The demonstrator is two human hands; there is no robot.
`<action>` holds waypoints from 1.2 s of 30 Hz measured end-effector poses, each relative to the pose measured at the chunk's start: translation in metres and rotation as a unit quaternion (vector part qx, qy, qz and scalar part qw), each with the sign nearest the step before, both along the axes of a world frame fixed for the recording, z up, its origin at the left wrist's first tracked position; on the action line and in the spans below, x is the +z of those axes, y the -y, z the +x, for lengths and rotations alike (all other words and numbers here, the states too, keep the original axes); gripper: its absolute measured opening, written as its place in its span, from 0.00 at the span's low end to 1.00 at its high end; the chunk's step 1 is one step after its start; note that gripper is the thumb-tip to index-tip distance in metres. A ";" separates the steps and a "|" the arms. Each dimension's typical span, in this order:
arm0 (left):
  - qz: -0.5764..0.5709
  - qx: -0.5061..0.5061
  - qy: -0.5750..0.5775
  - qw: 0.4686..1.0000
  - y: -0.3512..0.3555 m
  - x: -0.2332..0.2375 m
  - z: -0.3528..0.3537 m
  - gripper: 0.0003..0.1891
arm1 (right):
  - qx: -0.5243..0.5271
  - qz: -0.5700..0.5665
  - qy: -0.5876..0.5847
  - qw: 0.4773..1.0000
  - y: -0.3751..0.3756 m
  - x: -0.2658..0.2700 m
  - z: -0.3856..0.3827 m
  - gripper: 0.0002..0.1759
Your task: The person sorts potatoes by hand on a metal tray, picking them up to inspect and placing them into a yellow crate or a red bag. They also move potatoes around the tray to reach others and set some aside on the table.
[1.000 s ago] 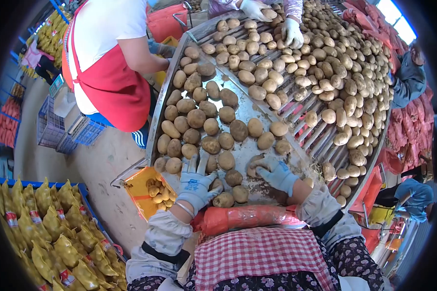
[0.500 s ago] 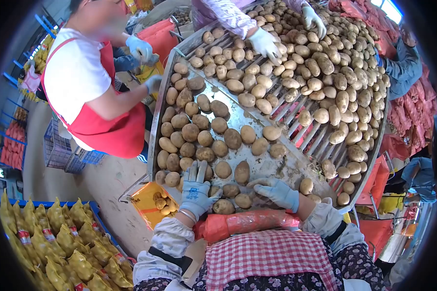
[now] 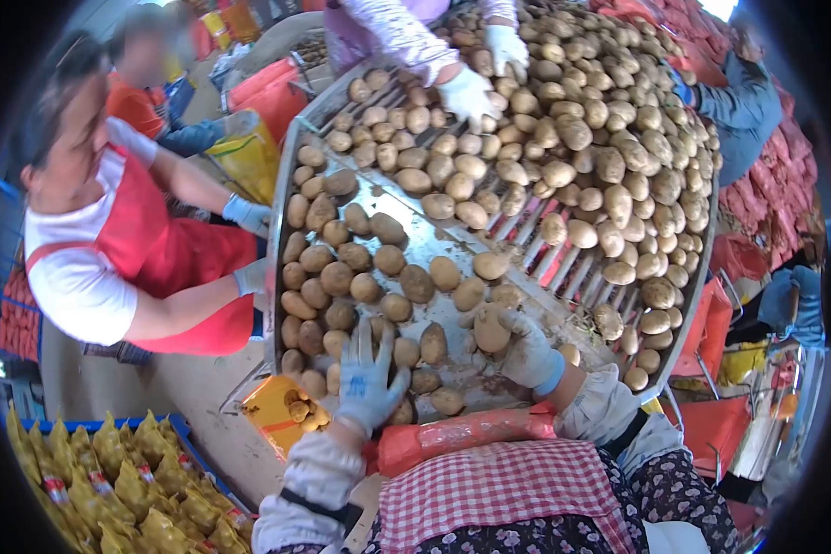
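Steel forms the sorting table (image 3: 278,268), whose far half is a bed of rollers (image 3: 537,247) heaped with loose potatoes (image 3: 609,138), while the near half is a flat sheet carrying a thinner scatter of them. Along the table's left edge a co-worker in a red apron (image 3: 148,268) leans in, with one gloved hand close to the rim. At the far edge another person's white-gloved hand (image 3: 466,92) rests on the heap. Yellow net bags (image 3: 111,480) lie packed on the floor below the near left corner, and an orange bag (image 3: 277,411) holding a few potatoes hangs just under that corner. A red rolled sack (image 3: 471,429) lies along the near edge. The left hand (image 3: 367,374), in a blue glove, lies palm down with fingers spread over potatoes at the near left corner and grips nothing. The right hand (image 3: 531,349) is curled around a single potato (image 3: 491,328) near the middle of the near edge.
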State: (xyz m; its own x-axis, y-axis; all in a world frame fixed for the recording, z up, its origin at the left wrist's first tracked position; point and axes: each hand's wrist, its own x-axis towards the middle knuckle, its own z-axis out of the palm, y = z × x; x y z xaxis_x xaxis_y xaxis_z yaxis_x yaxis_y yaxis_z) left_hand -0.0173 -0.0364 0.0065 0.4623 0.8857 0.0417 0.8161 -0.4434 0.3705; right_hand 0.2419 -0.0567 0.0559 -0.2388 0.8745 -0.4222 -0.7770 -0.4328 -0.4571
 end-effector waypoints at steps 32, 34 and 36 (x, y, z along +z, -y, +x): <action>0.031 -0.208 0.163 0.964 -0.031 0.057 0.097 0.14 | 0.102 0.215 0.392 0.889 0.009 -0.013 0.017 0.21; 0.038 -0.182 0.296 0.937 -0.029 0.045 0.099 0.14 | 0.066 0.310 0.490 0.812 0.008 -0.023 0.012 0.17; -0.117 -0.101 0.412 0.898 -0.017 0.037 0.099 0.15 | 0.050 0.281 0.423 0.860 0.007 -0.023 0.006 0.16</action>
State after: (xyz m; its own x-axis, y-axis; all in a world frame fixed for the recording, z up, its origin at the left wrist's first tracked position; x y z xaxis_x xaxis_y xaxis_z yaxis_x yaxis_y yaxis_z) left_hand 0.0818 -0.0196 0.0437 0.5111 0.8169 0.2673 0.1341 -0.3830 0.9140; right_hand 0.2479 -0.0638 0.0332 -0.1396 0.9902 0.0008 -0.0357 -0.0043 -0.9994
